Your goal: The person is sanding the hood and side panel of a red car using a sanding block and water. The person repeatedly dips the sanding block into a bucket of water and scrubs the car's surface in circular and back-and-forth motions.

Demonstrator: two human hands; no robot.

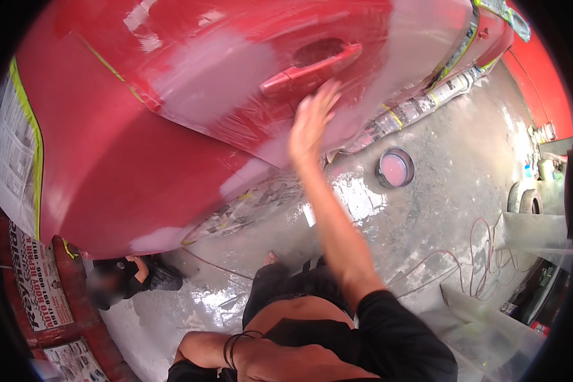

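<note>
My right hand (313,118) is open and slightly blurred, fingers extended against or very near the car door (216,83), just below its handle (309,70); I cannot tell whether it touches. The red door has patchy pale pink-grey areas. My left hand (270,356) is low by my waist, with dark bands at the wrist; its fingers are not clear. Taped paper (13,146) covers part of the car at the far left, and more wraps the lower edge (414,108).
A co-worker (140,274) in dark clothing is low beside the car at lower left. A bucket of pink liquid (395,169) stands on the wet grey floor (445,191). Hoses (471,254) lie at right, near tires (530,200) and a red panel (535,83).
</note>
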